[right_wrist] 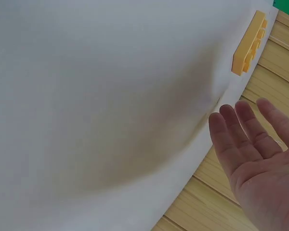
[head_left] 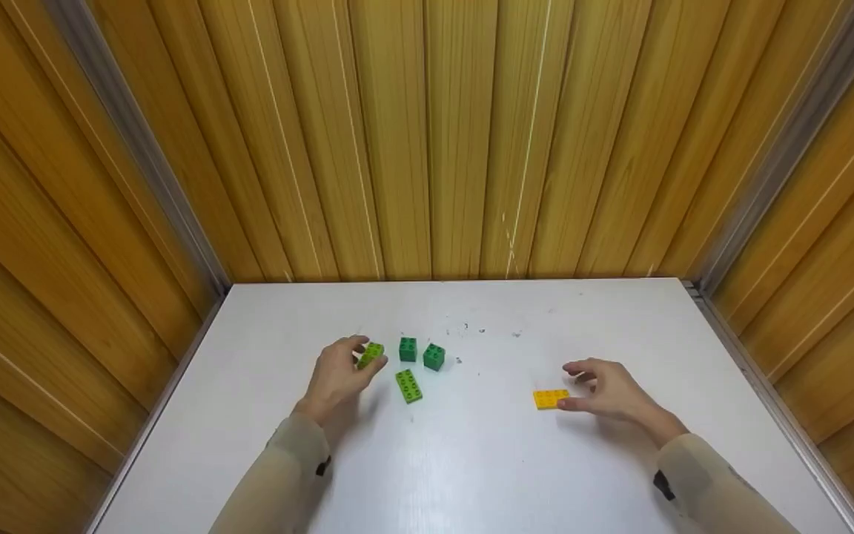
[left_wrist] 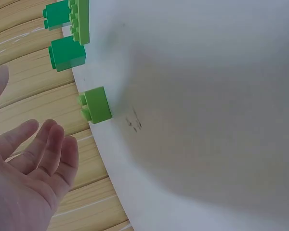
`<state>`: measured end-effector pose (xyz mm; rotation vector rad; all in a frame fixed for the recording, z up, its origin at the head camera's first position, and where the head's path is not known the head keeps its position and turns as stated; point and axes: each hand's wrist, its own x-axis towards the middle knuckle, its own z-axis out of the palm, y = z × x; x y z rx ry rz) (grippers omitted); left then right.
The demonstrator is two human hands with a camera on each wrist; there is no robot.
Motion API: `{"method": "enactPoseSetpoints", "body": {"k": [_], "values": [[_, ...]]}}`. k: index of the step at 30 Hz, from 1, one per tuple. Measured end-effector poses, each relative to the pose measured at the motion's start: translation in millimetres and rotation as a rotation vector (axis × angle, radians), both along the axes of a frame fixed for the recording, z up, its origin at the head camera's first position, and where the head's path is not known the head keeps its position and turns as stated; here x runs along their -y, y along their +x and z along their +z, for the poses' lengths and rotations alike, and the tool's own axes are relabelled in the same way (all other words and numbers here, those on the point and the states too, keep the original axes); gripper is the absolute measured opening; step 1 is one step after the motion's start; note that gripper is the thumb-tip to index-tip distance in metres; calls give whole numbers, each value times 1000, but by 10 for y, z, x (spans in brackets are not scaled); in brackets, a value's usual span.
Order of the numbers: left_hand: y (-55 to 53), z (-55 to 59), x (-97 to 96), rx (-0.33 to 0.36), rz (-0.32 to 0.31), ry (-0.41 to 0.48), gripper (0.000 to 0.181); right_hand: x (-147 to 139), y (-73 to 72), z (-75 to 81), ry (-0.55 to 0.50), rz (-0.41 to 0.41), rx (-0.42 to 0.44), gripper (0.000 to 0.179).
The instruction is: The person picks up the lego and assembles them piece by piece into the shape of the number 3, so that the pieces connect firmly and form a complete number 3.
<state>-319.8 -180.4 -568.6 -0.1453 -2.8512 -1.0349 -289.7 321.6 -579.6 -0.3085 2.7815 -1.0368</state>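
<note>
At left on the white surface [head_left: 471, 467], a left hand [head_left: 334, 376] has its fingers open around a lime brick [head_left: 372, 353] without gripping it; an off-centre pinch could tip it or nudge it rightward. Just right of that hand sit a dark green block [head_left: 408, 349], a second lime brick [head_left: 408, 386] nearer, and another dark green block [head_left: 434, 357], close enough that a careless sweep might scatter them. Well to the right, a yellow brick [head_left: 548, 399] lies left of a right hand [head_left: 608, 389], whose parted fingers hold nothing; a clumsy thumb could send the low brick sliding.
</note>
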Motion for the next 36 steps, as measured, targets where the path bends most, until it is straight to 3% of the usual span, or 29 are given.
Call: {"method": "enactPoseSetpoints", "body": {"k": [8,14,29,36], "values": [[-57,-15,-86,-3,-73,78,53,40,-29,-38,-35,9,12,75],[-114,-24,-157,12,-87,108,49,81,-41,-52,-28,31,-8,67],[-325,-49,-332,125,-69,141,50,117,-55,-80,15,24,9,54],[-375,-68,-430,216,-35,161,55,146,-40,-84,11,-1,31,50]]}}
